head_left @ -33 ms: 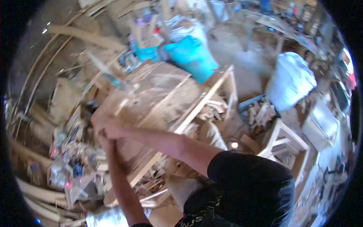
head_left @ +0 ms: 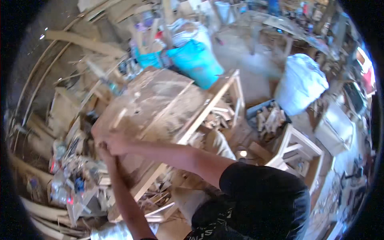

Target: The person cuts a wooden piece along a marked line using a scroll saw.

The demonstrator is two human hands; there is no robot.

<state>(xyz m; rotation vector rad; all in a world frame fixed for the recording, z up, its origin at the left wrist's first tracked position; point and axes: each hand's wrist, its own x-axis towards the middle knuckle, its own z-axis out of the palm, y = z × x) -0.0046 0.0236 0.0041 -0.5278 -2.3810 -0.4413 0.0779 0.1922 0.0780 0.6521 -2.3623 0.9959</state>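
My right hand [head_left: 116, 144] and my left hand [head_left: 103, 149] are close together at the left end of a dusty wooden workbench [head_left: 168, 94]. The right hand looks closed, but what it grips is blurred. The left hand lies against it, its fingers smeared and partly hidden. Just beyond the hands a short pale wood strip [head_left: 119, 118] rests on the bench top. Sawdust covers much of the boards. A pale long wooden rail [head_left: 208, 108] runs along the bench's near edge.
Offcuts and scrap [head_left: 88, 164] pile up left of the bench. Behind it stand turquoise sacks [head_left: 196, 64]. To the right are a white sack [head_left: 302, 82], a bin of wood pieces [head_left: 272, 118] and a wooden frame [head_left: 298, 150]. Planks [head_left: 84, 43] lean at the far left.
The whole view has shifted slightly, with the bench and sacks now a little further left in it. My hands stay together at the same end of the bench.
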